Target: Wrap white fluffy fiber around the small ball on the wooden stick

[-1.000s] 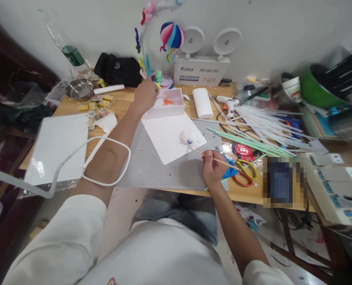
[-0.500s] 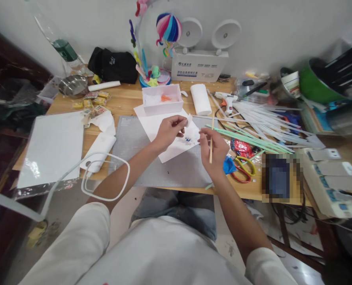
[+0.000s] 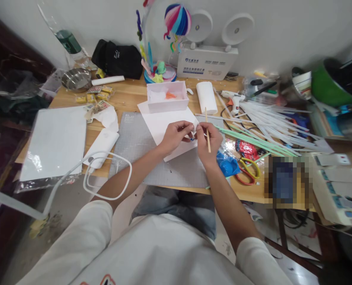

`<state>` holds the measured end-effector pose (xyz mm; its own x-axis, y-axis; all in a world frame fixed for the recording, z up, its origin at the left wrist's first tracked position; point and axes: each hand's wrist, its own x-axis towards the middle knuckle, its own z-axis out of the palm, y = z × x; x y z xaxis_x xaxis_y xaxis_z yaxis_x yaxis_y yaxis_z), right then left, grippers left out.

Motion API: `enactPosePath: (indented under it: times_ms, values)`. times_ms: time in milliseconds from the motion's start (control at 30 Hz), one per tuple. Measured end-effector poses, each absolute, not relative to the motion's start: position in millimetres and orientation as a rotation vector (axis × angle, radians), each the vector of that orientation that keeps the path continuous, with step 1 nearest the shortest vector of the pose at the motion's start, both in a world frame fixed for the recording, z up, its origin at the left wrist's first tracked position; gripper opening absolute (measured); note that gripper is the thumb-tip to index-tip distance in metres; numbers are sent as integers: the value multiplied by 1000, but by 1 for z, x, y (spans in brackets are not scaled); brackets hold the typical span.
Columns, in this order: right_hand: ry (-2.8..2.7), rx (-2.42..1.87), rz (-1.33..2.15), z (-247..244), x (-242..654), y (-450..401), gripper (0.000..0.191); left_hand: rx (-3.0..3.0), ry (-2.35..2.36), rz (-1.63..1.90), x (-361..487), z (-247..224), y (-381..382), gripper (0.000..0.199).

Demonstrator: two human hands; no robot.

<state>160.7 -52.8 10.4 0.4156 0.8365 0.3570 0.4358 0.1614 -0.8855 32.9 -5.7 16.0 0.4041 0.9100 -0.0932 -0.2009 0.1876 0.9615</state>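
Note:
My left hand (image 3: 178, 136) pinches a small white, soft-looking piece (image 3: 195, 125) over the white sheet of paper (image 3: 159, 124). It may be tissue or fluff; its kind is not clear. Meeting it from the right, my right hand (image 3: 209, 142) has its fingertips at the same piece. A thin wooden stick (image 3: 207, 132) rests in the right hand, pointing up and away from me. Below the fingertips a small bit of blue and white is mostly hidden. Under the paper lies the grey cutting mat (image 3: 131, 158).
Behind the hands stands a pale box (image 3: 167, 105) with white and orange contents, beside a white roll (image 3: 206, 98). A glue gun (image 3: 234, 99), pale strips (image 3: 271, 122), green strips (image 3: 253, 140) and scissors (image 3: 247, 172) lie right. A white cable (image 3: 128, 178) loops over my left forearm.
My two hands have come together, fingertips now meeting at the white piece. The right hand has moved up and inward with the stick. The view has shifted slightly.

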Motion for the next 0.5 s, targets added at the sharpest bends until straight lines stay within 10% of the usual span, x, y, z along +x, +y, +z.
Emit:
enactPosePath:
  times_ms: [233, 500]
  values:
    - [-1363, -1534, 98, 10, 162, -56, 17, 1100, 746, 879, 35, 21, -11, 52]
    - [-1510, -1519, 7, 12, 160, -60, 15, 1293, 836, 989, 34, 14, -9, 20]
